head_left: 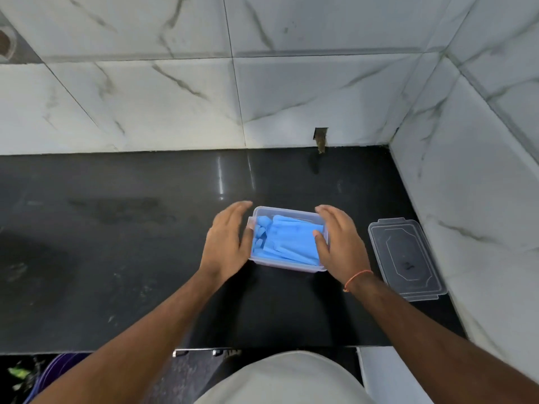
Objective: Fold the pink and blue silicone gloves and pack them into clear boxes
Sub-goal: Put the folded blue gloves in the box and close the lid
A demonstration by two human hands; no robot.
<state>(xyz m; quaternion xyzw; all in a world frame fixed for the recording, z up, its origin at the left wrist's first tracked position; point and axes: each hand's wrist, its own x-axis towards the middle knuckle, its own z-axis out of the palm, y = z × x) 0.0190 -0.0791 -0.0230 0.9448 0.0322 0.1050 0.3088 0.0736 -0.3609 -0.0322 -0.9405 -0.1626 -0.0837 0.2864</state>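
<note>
A clear box (287, 212) stands on the black counter (116, 258) with folded blue silicone gloves (287, 239) filling it; no lid is on it. My left hand (226, 243) is at the box's left side, fingers spread, thumb at the rim. My right hand (339, 243) is at the box's right side, its thumb resting on the blue gloves at the rim. Whether either hand grips the box is unclear. No pink gloves are in view.
Two stacked clear lids (407, 256) lie on the counter to the right of the box, close to the tiled side wall (481, 199). The tiled back wall (204, 97) rises behind. The counter's front edge (262, 346) runs below my forearms.
</note>
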